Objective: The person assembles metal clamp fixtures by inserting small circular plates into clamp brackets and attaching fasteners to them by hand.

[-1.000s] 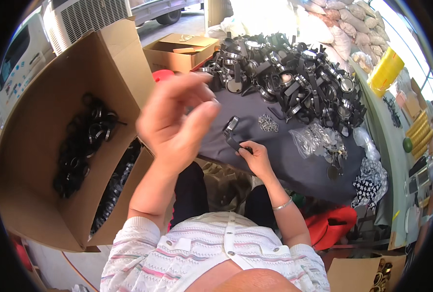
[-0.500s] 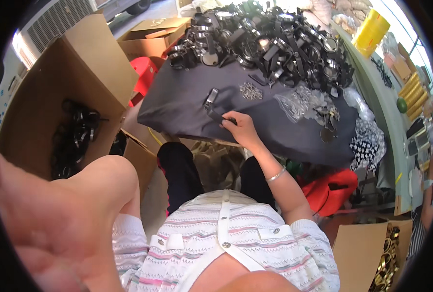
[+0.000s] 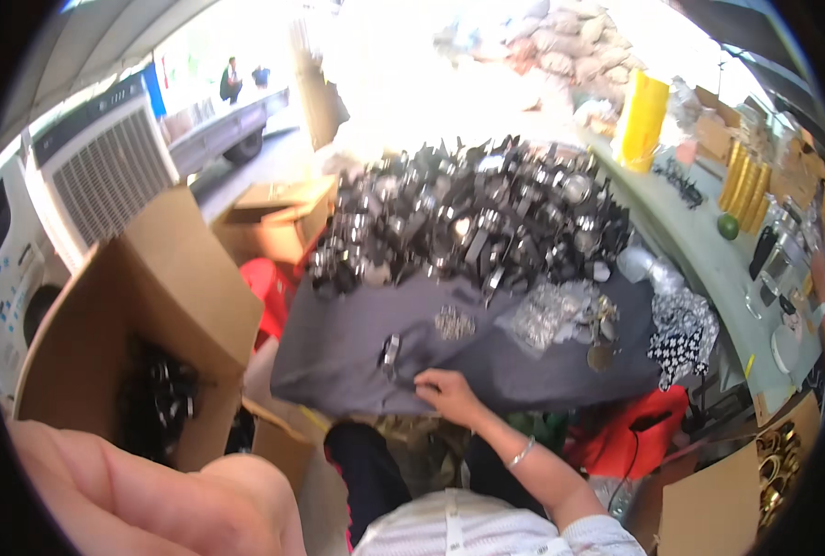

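A: How many loose pieces lie on the grey cloth?

B: One small black clip near its front edge, apart from the big heap of black parts along the back. One small cluster of shiny bits, mid-cloth.

A: And the hands?

B: Right hand lies flat on the front edge beside the clip, fingers loose, grasping nothing. Left hand is huge and blurred; I can't tell its grip.

A: Changed?

B: View tilted upward; right hand hardly moved.

A matt grey cloth covers the worktop. At its twelve o'clock, a heap of glossy black and bright metal parts. At nine o'clock, a matt brown cardboard box; at three, crinkly clear plastic bags.
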### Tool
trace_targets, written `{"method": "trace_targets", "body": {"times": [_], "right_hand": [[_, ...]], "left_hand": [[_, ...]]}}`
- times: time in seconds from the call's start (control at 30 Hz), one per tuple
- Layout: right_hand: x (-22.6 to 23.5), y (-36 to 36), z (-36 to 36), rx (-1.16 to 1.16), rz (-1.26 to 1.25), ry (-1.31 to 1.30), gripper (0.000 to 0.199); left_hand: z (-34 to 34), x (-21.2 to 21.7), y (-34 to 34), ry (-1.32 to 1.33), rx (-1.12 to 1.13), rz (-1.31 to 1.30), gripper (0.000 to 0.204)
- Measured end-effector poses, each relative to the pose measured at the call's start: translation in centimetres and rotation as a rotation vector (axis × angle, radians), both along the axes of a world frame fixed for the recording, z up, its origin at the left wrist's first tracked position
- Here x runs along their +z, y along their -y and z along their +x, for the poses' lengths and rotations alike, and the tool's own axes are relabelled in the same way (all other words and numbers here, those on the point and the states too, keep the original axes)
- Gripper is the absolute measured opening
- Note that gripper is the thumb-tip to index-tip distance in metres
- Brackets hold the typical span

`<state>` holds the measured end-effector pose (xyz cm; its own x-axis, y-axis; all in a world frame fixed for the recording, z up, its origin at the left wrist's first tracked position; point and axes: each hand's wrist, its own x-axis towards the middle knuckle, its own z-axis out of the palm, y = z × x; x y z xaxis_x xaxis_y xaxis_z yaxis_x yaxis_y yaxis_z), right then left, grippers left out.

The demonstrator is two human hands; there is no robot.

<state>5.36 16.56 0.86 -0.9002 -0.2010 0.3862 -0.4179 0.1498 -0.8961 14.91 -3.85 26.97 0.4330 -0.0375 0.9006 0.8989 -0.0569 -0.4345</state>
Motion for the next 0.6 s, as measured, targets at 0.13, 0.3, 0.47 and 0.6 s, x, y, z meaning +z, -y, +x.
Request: {"method": "trace_targets", "body": {"times": [0.13, 0.3, 0.47, 0.6], "right_hand": [[-1.2, 0.1, 0.6, 0.04, -0.023, -0.033, 0.014], [0.2, 0.3, -1.0, -0.049, -0.017, -0.083, 0.015], [-0.4, -0.4, -3.1, 0.048, -0.156, 0.038, 0.011], [0.0, 1.4, -2.4, 0.122, -0.244, 0.068, 0.005]], "left_hand": [[-0.9, -0.8, 1.6, -0.123, -0.029, -0.003, 0.022], [-0.7, -3.7, 0.7, 0.096, 0.031, 0.012, 0.022], [0.4, -5.6, -0.5, 0.26, 0.145, 0.031, 0.023], [-0.1, -2.4, -4.4, 0.354, 0.258, -0.025, 0.023]]}}
